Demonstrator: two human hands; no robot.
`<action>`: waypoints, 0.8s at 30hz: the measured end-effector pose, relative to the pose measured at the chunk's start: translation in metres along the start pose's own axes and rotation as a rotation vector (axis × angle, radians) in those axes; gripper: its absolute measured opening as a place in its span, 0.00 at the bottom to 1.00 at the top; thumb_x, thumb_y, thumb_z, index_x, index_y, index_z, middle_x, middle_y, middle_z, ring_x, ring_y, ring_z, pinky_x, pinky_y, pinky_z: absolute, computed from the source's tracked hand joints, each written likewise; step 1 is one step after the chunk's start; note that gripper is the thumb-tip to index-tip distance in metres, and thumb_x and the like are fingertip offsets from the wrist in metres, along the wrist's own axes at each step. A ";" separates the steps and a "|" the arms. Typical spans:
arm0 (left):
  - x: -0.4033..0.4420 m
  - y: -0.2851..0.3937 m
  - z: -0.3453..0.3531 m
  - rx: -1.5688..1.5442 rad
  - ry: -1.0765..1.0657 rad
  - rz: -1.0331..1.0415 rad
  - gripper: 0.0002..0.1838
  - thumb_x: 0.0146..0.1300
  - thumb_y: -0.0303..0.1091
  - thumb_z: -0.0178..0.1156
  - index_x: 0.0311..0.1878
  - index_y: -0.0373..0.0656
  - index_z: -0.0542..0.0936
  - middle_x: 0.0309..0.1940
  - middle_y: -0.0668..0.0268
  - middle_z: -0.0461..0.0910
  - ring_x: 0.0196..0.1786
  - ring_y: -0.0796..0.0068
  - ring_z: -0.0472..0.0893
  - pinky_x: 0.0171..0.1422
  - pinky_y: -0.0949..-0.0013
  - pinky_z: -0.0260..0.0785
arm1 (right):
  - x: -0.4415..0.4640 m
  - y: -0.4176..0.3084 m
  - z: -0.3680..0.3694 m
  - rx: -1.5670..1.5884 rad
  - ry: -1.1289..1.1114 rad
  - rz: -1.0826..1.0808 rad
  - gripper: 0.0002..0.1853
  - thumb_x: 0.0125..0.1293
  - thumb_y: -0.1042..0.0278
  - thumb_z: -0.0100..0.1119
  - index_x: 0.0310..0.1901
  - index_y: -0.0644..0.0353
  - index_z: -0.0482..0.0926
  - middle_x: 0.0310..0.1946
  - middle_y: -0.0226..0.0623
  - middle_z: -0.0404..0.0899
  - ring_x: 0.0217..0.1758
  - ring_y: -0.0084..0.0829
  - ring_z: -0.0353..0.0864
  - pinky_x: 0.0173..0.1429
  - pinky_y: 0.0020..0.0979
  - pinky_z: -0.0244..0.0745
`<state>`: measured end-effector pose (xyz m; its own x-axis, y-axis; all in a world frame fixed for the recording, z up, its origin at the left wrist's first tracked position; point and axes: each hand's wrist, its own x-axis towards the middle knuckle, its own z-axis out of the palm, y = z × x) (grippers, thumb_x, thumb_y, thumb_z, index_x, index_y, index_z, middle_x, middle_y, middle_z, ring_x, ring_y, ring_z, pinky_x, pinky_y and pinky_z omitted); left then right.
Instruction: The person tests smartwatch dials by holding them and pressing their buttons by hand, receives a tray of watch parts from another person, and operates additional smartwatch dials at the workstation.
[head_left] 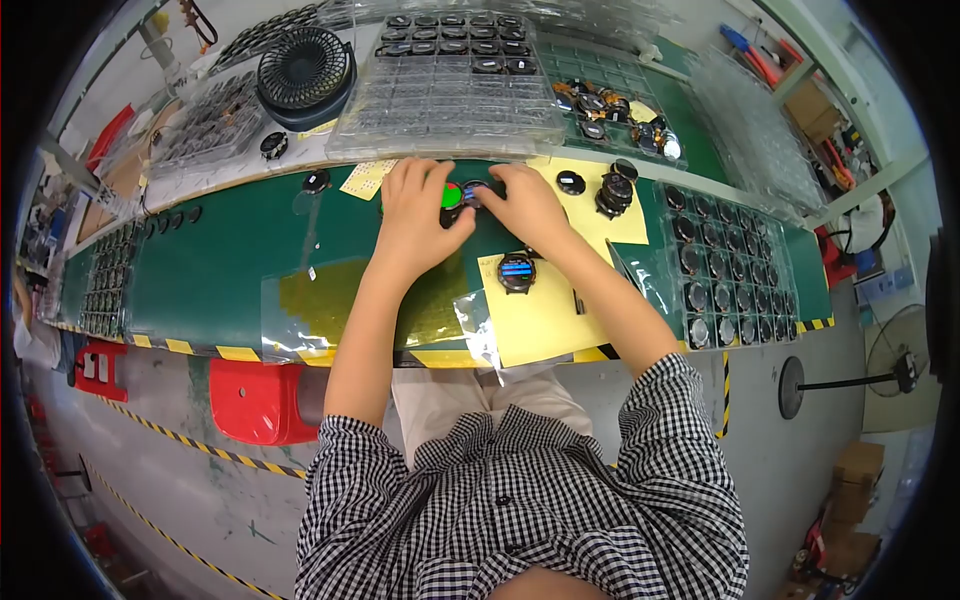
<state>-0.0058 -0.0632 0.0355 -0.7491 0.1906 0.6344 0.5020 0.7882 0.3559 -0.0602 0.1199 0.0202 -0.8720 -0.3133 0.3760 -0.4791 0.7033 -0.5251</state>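
My checked shirt (510, 510) is closest. My left fingers (436, 178) curve around a green-lit watch (451, 196) over the counter (230, 240), my right fingers (491, 198) at a dark piece (472, 190) beside it — whether either grips, I can't tell. Nearer me, a blue-lit watch (516, 271) lies on yellow paper (530, 330).

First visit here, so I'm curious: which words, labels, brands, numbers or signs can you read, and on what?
No text is readable.
Green screen by the left hand: no lettering discernible.
Blue-banded watch screen: too small.
Red-marked slip: too small.
Round part's white label: too small.
Striped floor tape: no words.
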 end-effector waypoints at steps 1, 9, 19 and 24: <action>0.002 0.009 -0.008 -0.036 -0.031 0.032 0.28 0.51 0.41 0.68 0.55 0.40 0.76 0.52 0.54 0.74 0.61 0.50 0.68 0.68 0.52 0.58 | -0.004 -0.006 -0.015 0.048 -0.037 0.036 0.19 0.58 0.59 0.68 0.43 0.68 0.81 0.41 0.52 0.83 0.45 0.49 0.82 0.50 0.42 0.76; -0.032 0.039 0.025 -0.245 -0.473 0.142 0.35 0.45 0.46 0.75 0.55 0.38 0.77 0.53 0.57 0.71 0.60 0.55 0.67 0.66 0.55 0.59 | -0.066 0.035 -0.073 -0.014 -0.222 -0.110 0.27 0.55 0.58 0.72 0.54 0.64 0.80 0.53 0.44 0.77 0.60 0.45 0.70 0.65 0.40 0.66; -0.019 0.037 0.023 -0.482 -0.354 -0.093 0.31 0.51 0.32 0.73 0.59 0.39 0.75 0.54 0.58 0.74 0.50 0.58 0.76 0.53 0.64 0.71 | -0.065 0.044 -0.071 -0.019 -0.263 -0.232 0.30 0.50 0.59 0.74 0.54 0.62 0.80 0.54 0.41 0.76 0.63 0.43 0.68 0.67 0.40 0.65; -0.014 0.042 0.020 -0.605 -0.297 -0.287 0.34 0.52 0.25 0.72 0.65 0.43 0.73 0.56 0.60 0.74 0.48 0.69 0.77 0.43 0.74 0.72 | -0.067 0.050 -0.070 0.021 -0.219 -0.240 0.32 0.49 0.59 0.76 0.56 0.63 0.78 0.54 0.43 0.76 0.62 0.44 0.71 0.66 0.40 0.68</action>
<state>0.0171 -0.0214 0.0272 -0.9296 0.2430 0.2771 0.3548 0.3863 0.8514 -0.0185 0.2208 0.0223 -0.7335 -0.6001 0.3193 -0.6738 0.5801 -0.4576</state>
